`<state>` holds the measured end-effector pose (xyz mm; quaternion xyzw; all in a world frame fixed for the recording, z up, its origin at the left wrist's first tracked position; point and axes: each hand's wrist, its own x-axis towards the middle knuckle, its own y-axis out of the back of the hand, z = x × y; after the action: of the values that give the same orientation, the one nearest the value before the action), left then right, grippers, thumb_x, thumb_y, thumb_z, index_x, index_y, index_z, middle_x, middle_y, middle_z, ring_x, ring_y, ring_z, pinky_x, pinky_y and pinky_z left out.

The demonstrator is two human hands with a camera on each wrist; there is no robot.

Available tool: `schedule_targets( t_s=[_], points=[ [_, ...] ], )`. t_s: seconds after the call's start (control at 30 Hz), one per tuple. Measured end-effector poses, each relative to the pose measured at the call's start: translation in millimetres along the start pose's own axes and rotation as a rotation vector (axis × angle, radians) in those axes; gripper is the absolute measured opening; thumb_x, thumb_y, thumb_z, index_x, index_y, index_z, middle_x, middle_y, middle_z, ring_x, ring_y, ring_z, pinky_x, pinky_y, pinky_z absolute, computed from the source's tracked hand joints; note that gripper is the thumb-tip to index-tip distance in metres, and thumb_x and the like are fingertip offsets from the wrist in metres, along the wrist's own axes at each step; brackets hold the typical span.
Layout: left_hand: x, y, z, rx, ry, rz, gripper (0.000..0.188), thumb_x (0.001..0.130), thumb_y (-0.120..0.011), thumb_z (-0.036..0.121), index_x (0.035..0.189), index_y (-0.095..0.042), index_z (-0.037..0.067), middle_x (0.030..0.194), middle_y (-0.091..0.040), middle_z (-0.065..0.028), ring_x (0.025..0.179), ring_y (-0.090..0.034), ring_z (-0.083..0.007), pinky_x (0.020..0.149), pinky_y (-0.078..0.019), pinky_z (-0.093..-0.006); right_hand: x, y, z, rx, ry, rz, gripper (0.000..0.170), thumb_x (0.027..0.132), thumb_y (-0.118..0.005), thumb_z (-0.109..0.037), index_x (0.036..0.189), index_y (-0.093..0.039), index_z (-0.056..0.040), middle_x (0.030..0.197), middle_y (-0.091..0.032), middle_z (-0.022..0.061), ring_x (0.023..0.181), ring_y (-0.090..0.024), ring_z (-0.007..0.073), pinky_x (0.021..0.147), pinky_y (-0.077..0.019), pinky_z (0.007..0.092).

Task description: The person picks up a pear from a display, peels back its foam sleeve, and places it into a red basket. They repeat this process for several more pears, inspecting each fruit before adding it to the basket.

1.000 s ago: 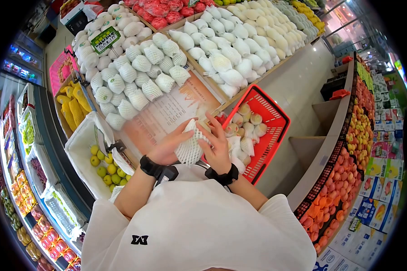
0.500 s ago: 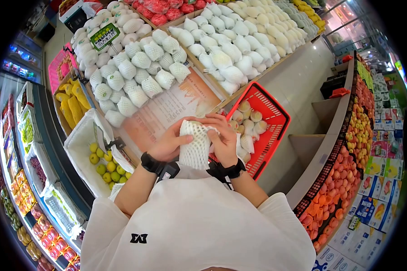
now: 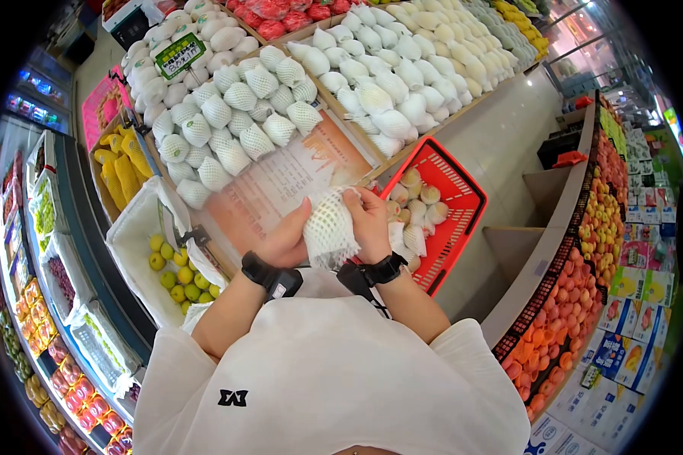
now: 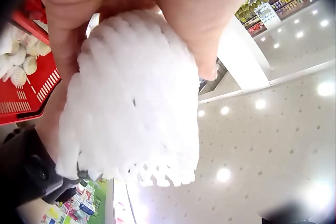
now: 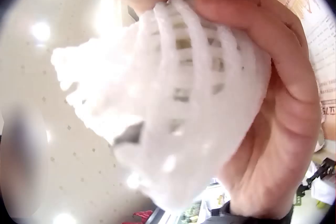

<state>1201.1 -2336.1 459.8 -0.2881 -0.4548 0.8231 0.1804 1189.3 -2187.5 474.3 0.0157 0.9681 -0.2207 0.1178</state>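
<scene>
In the head view a white foam net sleeve (image 3: 330, 226) is held upright in front of the chest, its frayed open end toward the body. My left hand (image 3: 287, 236) grips its left side, thumb along the edge. My right hand (image 3: 370, 226) pinches its upper right side. Through the stretched mesh of the sleeve (image 5: 184, 71) in the right wrist view, pale greenish patches show; the kind of fruit inside I cannot tell. From the left wrist view, the sleeve (image 4: 134, 98) looks full and rounded, its fringed end loose below the fingers.
A red basket (image 3: 474, 199) with several netted fruits stands beside my right hand. Ahead lies a printed board (image 3: 281, 182) below rows of foam-netted fruit (image 3: 239, 121). To the left is a white-lined crate (image 3: 133, 243) of yellow-green fruit. A shelf of peach-coloured fruit (image 3: 554, 318) runs along the right.
The sleeved fruit has turned between the hands, and its fringed end now spreads wider toward the body. My right hand has shifted from reaching over the top to pinching the right side.
</scene>
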Motion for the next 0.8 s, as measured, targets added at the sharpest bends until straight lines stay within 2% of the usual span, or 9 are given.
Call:
schedule_targets(
  t_s=[0.17,0.23,0.27,0.33,0.5,0.63,0.7,0.73,0.8],
  points=[
    [-2.3,-4.8,5.2,-0.124,0.089,-0.020,0.047,0.100,-0.035,0.032,0.138,-0.030,0.005,0.132,-0.046,-0.0085,0.119,-0.049,-0.0202,0.101,-0.0403,-0.0369,-2.0,0.2,2.6,-0.228,0.159,0.168,0.017,0.086,-0.065,-0.010,0.098,-0.065,0.0017,0.086,-0.064,0.0037,0.076,-0.058,0.0078,0.064,-0.0464,0.0221],
    [-5.9,-5.7,6.5,-0.037,0.104,0.022,0.049,0.098,-0.044,0.024,0.140,-0.026,0.005,0.132,-0.045,-0.0070,0.119,-0.048,-0.0184,0.099,-0.0414,-0.0350,-1.3,2.6,2.3,-0.490,0.537,0.118,0.013,0.079,-0.068,-0.004,0.091,-0.066,0.0012,0.086,-0.064,0.0059,0.076,-0.058,0.0105,0.061,-0.0439,0.0221],
    [-5.9,-6.7,6.0,-0.037,0.103,0.022,0.049,0.098,-0.044,0.024,0.140,-0.026,0.005,0.132,-0.045,-0.0070,0.119,-0.048,-0.0184,0.099,-0.0414,-0.0350,-1.8,4.3,1.9,-0.490,0.537,0.117,0.013,0.079,-0.068,-0.004,0.091,-0.066,0.0012,0.086,-0.064,0.0059,0.076,-0.058,0.0105,0.061,-0.0439,0.0221],
    [-5.2,-9.1,4.1,0.240,-0.065,-0.007,0.054,0.094,-0.053,0.020,0.139,-0.027,0.006,0.127,-0.049,-0.0083,0.112,-0.054,-0.0216,0.095,-0.0462,-0.0369,-3.4,8.3,0.5,-0.508,0.594,0.069,0.013,0.073,-0.071,0.001,0.086,-0.066,0.0021,0.085,-0.063,0.0071,0.074,-0.056,0.0127,0.060,-0.0416,0.0226],
    [-5.1,-5.1,3.8,0.175,-0.061,-0.059,0.060,0.089,-0.060,0.014,0.138,-0.027,0.004,0.124,-0.050,-0.0091,0.108,-0.056,-0.0215,0.092,-0.0477,-0.0348,3.2,12.6,-18.6,-0.460,0.584,-0.059,0.014,0.073,-0.071,0.002,0.086,-0.065,0.0039,0.081,-0.062,0.0069,0.072,-0.056,0.0134,0.063,-0.0422,0.0235],
    [-7.4,-3.0,6.6,0.194,-0.006,-0.077,0.068,0.085,-0.066,0.017,0.138,-0.026,0.004,0.124,-0.050,-0.0095,0.108,-0.056,-0.0221,0.092,-0.0478,-0.0357,9.8,19.6,-22.2,-0.344,0.447,-0.194,0.014,0.072,-0.070,0.004,0.085,-0.065,0.0048,0.082,-0.063,0.0073,0.076,-0.058,0.0149,0.070,-0.0447,0.0259],
    [-11.4,-0.4,8.1,0.174,-0.003,-0.136,0.072,0.082,-0.068,0.017,0.139,-0.025,0.003,0.125,-0.049,-0.0098,0.108,-0.056,-0.0227,0.092,-0.0477,-0.0366,15.5,25.7,-19.4,-0.312,0.546,-0.434,0.033,0.070,-0.073,0.001,0.102,-0.062,0.0019,0.103,-0.061,0.0107,0.095,-0.057,0.0172,0.083,-0.0446,0.0294],
    [-13.2,1.2,10.1,0.152,0.001,-0.195,0.076,0.080,-0.070,0.017,0.139,-0.024,0.003,0.126,-0.049,-0.0101,0.109,-0.056,-0.0232,0.093,-0.0475,-0.0375,13.7,22.6,-23.3,-0.310,0.551,-0.435,0.033,0.070,-0.073,0.001,0.102,-0.062,0.0019,0.103,-0.061,0.0107,0.095,-0.057,0.0172,0.083,-0.0446,0.0294],
    [-16.7,5.3,16.2,0.260,0.018,-0.177,0.079,0.078,-0.072,0.016,0.139,-0.023,0.002,0.126,-0.049,-0.0098,0.110,-0.055,-0.0231,0.094,-0.0463,-0.0367,5.7,14.4,-34.1,-0.170,0.335,-0.484,0.057,0.069,-0.077,-0.004,0.121,-0.053,-0.0030,0.126,-0.051,0.0115,0.116,-0.048,0.0199,0.096,-0.0398,0.0341]
  ],
)
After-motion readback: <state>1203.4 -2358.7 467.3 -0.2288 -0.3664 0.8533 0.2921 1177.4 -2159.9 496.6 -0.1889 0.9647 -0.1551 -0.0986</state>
